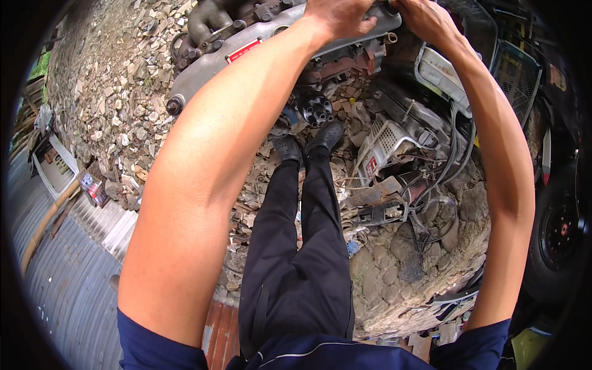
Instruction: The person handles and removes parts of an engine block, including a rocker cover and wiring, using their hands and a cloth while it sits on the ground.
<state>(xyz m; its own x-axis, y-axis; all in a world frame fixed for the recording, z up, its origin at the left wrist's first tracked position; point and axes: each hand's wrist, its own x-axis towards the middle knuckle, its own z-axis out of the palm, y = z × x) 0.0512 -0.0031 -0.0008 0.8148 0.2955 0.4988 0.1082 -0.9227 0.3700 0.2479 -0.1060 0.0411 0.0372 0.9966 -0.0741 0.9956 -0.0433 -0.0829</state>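
A large engine with a grey metal valve cover (271, 37) lies at the top of the view, a red label on its side. My left hand (342, 17) is over the cover's right part, with its fingers curled and partly cut off by the upper edge. Close to it, at the cover's right end, my right hand (428, 20) has its fingers bent together around a small dark spot. What either hand grips is too small and too near the edge to make out. Below the cover shows a rusty reddish-brown part of the engine block (345, 66).
A round dark metal part with holes (316, 110) rests by my shoes on the broken-stone ground (117, 92). On the right are a white plastic crate (381, 145), black cables (453, 148), a grey tray (441, 77) and a wheel (558, 228). Corrugated metal sheets (74, 290) lie at the left.
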